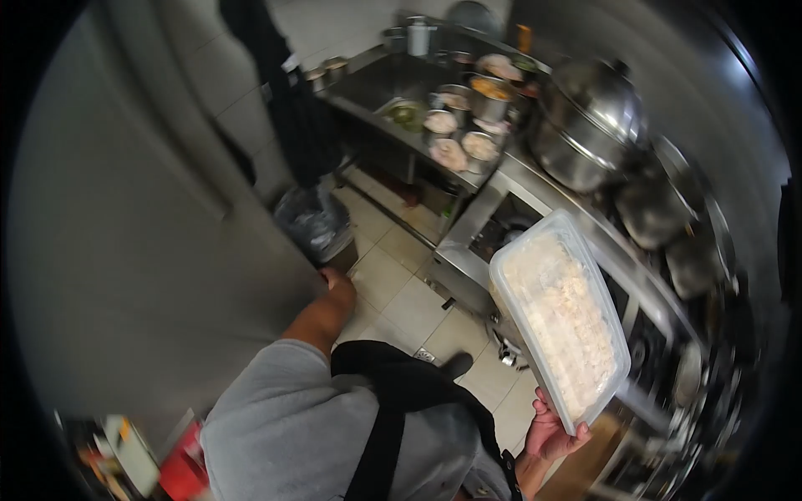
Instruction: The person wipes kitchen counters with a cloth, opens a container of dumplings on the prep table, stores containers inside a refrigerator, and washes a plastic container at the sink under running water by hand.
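A clear plastic container (561, 321) with pale, crumbly contents is tilted over the stove side. Its near end rests in my right hand (555, 432), the fingers round its lower edge. On the other side, my left hand (336, 292) is at the edge of a large grey metal door (159, 275). The fingertips of that hand are hidden at the door's edge, so its grip cannot be made out.
A stove (472, 250) runs along the right, with a large lidded steamer pot (589, 125) and more pots behind. Several food bowls stand by the sink (380, 88). A lined bin (316, 221) is beyond my left hand. Red container (184, 468) at lower left.
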`<act>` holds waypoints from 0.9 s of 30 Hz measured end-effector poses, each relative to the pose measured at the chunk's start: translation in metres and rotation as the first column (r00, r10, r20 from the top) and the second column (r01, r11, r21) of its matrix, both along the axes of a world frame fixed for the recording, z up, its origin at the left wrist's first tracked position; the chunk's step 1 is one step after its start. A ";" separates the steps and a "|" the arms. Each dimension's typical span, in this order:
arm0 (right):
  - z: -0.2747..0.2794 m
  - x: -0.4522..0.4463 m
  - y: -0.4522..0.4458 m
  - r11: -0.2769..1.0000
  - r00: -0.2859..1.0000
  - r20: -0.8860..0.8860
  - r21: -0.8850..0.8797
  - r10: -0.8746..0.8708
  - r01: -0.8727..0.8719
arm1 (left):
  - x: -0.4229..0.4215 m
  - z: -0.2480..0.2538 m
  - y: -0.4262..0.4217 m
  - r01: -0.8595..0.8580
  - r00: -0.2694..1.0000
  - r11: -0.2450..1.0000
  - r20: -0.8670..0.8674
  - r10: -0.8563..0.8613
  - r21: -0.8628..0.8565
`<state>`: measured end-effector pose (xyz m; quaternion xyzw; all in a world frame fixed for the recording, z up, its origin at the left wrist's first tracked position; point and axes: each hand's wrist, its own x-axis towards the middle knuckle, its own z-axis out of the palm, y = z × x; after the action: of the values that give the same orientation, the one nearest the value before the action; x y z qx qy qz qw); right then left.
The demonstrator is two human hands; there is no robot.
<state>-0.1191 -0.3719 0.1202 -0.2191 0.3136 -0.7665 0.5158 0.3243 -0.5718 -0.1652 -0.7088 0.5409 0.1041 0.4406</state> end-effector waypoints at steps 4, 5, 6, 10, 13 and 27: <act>-0.001 -0.060 -0.096 0.955 0.954 -0.038 0.015 0.298 -0.297 | 0.013 -0.044 -0.004 -0.087 0.995 0.983 0.042 0.095 -0.163; -0.001 -0.075 -0.116 0.924 0.923 -0.032 0.030 0.383 -0.382 | 0.012 -0.043 -0.001 -0.099 0.995 0.976 0.012 0.103 -0.195; -0.002 -0.088 -0.135 0.886 0.886 -0.028 0.041 0.463 -0.462 | 0.006 -0.044 0.004 -0.109 0.994 0.966 -0.018 0.108 -0.233; 0.003 -0.116 -0.201 0.792 0.801 -0.013 0.159 0.599 -0.590 | -0.078 0.035 0.021 -0.349 0.935 0.928 -0.116 0.335 -0.130; -0.009 -0.128 -0.242 0.675 0.676 -0.020 0.079 0.737 -0.734 | -0.135 0.040 0.052 -0.470 0.879 0.868 -0.178 0.443 -0.160; -0.016 -0.019 -0.296 0.185 0.187 -0.045 -0.034 0.981 -0.982 | -0.343 0.087 0.363 -0.797 -0.053 -0.571 -0.919 0.390 -0.196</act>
<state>-0.1378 -0.6682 0.1042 -0.3878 0.0839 -0.2684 0.8778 -0.0186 -0.2092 -0.0778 -0.8987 -0.1288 0.1928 -0.3722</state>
